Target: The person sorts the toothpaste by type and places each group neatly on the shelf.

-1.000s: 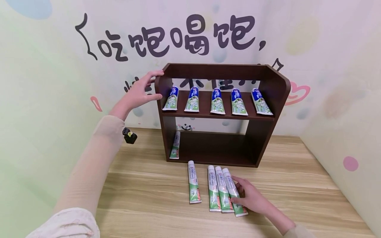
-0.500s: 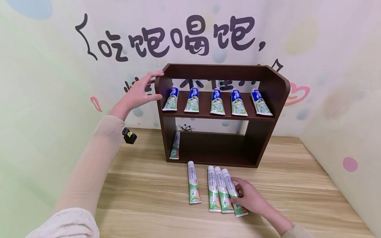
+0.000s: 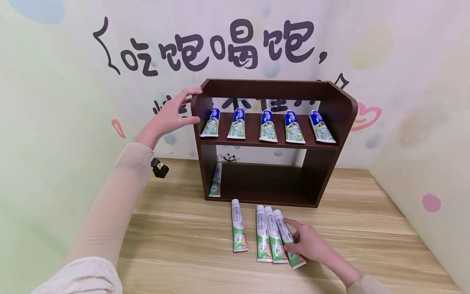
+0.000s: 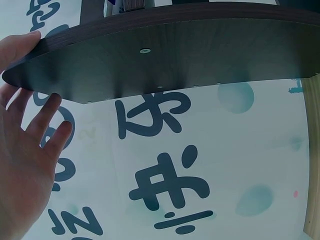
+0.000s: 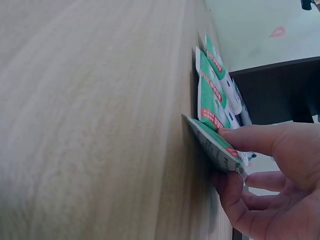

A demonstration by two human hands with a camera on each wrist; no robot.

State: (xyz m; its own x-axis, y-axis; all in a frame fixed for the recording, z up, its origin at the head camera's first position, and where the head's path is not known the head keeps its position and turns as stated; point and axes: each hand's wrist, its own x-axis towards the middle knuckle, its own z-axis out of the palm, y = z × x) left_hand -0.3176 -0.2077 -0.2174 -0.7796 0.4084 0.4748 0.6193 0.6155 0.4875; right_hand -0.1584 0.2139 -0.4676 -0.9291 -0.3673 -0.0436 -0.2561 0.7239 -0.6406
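Observation:
My left hand (image 3: 170, 114) grips the upper left side panel of a dark brown two-tier shelf (image 3: 269, 143); in the left wrist view the thumb lies on one face, the fingers on the other. On the wooden table, my right hand (image 3: 312, 245) pinches a white and green toothpaste tube (image 3: 284, 230), the rightmost of three side by side. The right wrist view shows this tube (image 5: 212, 146) tipped up on its edge between thumb and fingers. Its two neighbours (image 3: 264, 241) lie flat. A similar tube (image 3: 239, 228) lies apart to their left.
Several blue and green toothpaste tubes (image 3: 268, 126) stand spaced along the upper tier. One white and green tube (image 3: 216, 179) leans in the lower tier's left corner. A printed wall (image 3: 165, 24) rises behind the shelf, and side walls flank the table (image 3: 176, 228).
The right fingertips have shifted slightly over the rightmost tube, which is tilted a little more. My left hand stays on the shelf panel.

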